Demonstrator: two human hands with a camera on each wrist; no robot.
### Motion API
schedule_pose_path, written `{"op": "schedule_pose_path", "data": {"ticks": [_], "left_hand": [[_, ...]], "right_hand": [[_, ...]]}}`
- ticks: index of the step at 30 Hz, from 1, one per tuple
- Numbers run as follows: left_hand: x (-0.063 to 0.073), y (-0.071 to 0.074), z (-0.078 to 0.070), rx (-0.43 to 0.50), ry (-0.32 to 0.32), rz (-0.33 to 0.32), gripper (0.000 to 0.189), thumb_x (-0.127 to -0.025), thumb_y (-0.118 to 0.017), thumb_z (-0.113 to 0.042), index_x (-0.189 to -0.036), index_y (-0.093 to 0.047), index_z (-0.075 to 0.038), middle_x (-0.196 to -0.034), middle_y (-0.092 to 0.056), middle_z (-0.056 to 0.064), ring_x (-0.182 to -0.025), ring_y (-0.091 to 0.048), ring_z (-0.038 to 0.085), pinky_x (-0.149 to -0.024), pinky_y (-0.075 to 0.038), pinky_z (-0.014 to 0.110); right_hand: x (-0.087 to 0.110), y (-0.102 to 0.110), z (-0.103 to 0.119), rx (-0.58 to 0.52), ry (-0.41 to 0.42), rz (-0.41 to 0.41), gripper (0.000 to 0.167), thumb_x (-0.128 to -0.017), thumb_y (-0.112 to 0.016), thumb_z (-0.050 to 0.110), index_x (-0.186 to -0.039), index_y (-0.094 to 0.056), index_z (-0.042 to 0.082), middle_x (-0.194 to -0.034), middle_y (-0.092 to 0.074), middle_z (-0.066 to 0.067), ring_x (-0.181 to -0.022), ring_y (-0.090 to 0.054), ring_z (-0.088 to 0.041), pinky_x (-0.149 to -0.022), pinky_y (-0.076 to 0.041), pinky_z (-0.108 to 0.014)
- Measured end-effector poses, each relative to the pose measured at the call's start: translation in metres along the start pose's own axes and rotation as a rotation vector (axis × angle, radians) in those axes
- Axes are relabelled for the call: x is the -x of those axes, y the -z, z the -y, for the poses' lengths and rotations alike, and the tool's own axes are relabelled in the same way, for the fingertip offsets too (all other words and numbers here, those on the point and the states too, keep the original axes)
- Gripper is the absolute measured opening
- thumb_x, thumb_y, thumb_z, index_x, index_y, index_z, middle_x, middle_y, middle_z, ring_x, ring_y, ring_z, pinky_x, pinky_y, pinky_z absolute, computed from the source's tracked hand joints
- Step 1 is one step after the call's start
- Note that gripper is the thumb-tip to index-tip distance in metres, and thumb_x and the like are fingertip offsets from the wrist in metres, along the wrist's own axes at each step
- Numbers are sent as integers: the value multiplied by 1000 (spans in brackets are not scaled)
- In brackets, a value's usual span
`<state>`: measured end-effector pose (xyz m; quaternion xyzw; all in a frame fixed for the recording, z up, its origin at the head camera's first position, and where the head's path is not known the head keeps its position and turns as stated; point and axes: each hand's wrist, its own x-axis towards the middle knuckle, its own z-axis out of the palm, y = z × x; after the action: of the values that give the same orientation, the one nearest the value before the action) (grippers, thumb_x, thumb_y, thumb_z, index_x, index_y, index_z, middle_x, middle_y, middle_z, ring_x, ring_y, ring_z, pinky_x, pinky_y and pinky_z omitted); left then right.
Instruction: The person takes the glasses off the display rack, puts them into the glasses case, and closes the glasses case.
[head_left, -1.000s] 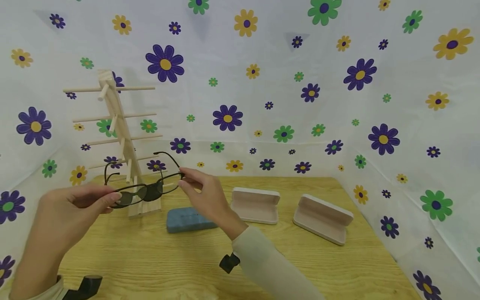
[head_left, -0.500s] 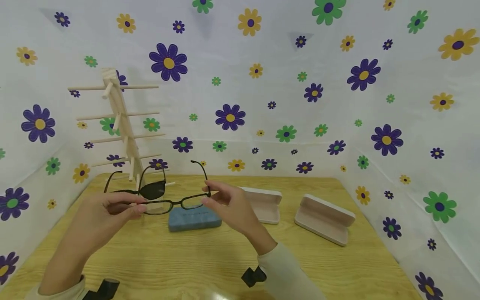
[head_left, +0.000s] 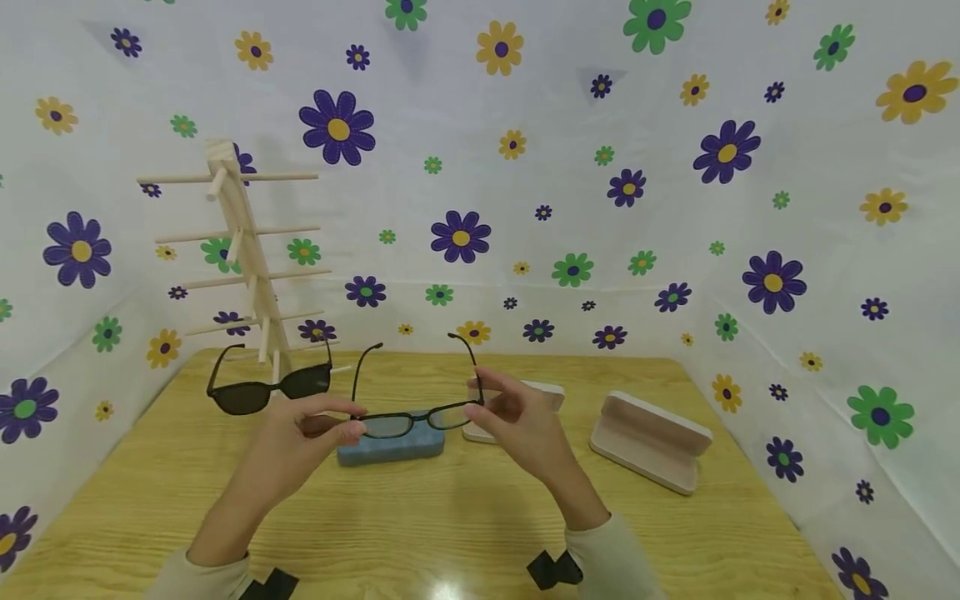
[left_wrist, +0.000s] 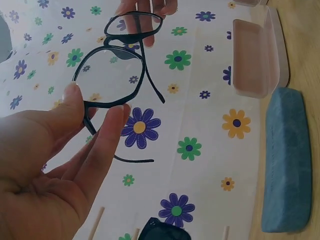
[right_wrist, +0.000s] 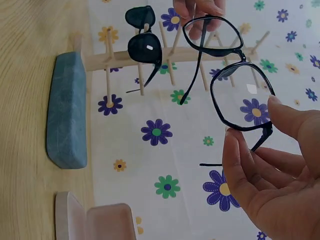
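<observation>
Black-framed eyeglasses [head_left: 419, 418] with clear lenses are held up over the table, temples unfolded and pointing away. My left hand [head_left: 303, 433] pinches their left end between thumb and fingers. At the other end, my right hand [head_left: 525, 425] pinches the frame by the right hinge. In the left wrist view the thumb presses one side of the rim of the eyeglasses [left_wrist: 109, 102]. Behind my left hand, dark sunglasses [head_left: 306, 382] hang on a low peg of the wooden rack [head_left: 251, 250]; the right wrist view also shows the sunglasses [right_wrist: 145, 48] on the rack.
Below the eyeglasses lies a closed blue glasses case [head_left: 390, 450]. An open pale case [head_left: 478, 433] is partly hidden by my right hand. Farther right stands another open case [head_left: 648, 442]. Flower-printed cloth [head_left: 675, 208] encloses the wooden table [head_left: 420, 525].
Both hands have moved right with the eyeglasses, away from the rack. The sunglasses, earlier overlapped by the eyeglasses, now show clear of them on the rack. The view has shifted slightly.
</observation>
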<state>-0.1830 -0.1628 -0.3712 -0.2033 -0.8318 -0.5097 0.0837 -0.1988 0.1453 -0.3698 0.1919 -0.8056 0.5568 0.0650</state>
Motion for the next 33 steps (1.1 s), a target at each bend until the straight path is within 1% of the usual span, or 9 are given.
{"op": "schedule_pose_path", "data": {"ticks": [3,7,11,14,19,22,25,30,33], "left_hand": [[-4,-10,3,56,-19,7,19,-95,-74,-11,-113,-77,-6,-109,-77,17,-83,-76,4,-67,-59,26],[-8,-21,3,121,-6,19,19,-94,-74,-9,-112,-77,-3,-119,-72,21,-84,-78,11,-76,-63,27],[-10,-27,-1,128,25,35,23,-94,-75,-14,-115,-76,-4,-122,-71,22,-85,-79,18,-77,-63,27],[-13,-31,-4,130,47,34,30,-94,-76,-17,-122,-73,-6,-124,-71,20,-86,-79,19,-77,-63,27],[-19,-39,-6,172,76,21,49,-94,-76,-12,-141,-61,-9,-125,-70,22,-84,-79,21,-77,-64,31],[-21,-41,-7,205,120,32,63,-94,-75,-9,-152,-50,-15,-128,-68,24,-84,-79,18,-77,-65,33],[-22,-42,-9,237,157,44,72,-93,-75,-7,-156,-44,-19,-131,-66,24,-89,-79,25,-77,-64,32],[-21,-41,-9,234,167,54,74,-93,-75,-5,-158,-42,-20,-134,-65,24,-93,-78,29,-76,-64,30],[-20,-40,-8,216,160,59,74,-93,-75,-6,-158,-42,-20,-135,-66,23,-93,-78,22,-77,-64,29]], "right_hand": [[4,8,-6,-22,-14,6,56,-96,-75,16,-148,-56,7,-136,-68,-14,-90,-70,-9,-67,-53,-21],[7,17,-14,-34,-33,16,59,-96,-75,15,-150,-53,6,-135,-68,-15,-84,-68,-5,-66,-51,-20],[10,23,-18,-40,-42,9,60,-96,-74,12,-151,-51,4,-135,-67,-17,-81,-66,-3,-63,-48,-19],[12,27,-19,-37,-39,-13,60,-95,-74,11,-150,-52,4,-134,-68,-18,-79,-66,-4,-62,-49,-20],[14,32,-20,-24,-22,-36,59,-95,-74,11,-149,-53,2,-131,-70,-18,-76,-66,-4,-61,-50,-21],[14,34,-21,-13,-9,-38,59,-95,-74,10,-149,-53,0,-130,-70,-20,-75,-66,-5,-60,-47,-20],[16,37,-22,-16,-20,-29,60,-95,-74,10,-150,-52,1,-130,-69,-22,-76,-66,-4,-60,-47,-19],[18,39,-22,-32,-42,16,63,-96,-74,12,-153,-48,2,-131,-68,-23,-85,-66,-5,-66,-50,-20],[17,38,-21,-31,-46,32,63,-96,-74,13,-153,-48,3,-130,-68,-22,-90,-67,-7,-70,-52,-21]]}}
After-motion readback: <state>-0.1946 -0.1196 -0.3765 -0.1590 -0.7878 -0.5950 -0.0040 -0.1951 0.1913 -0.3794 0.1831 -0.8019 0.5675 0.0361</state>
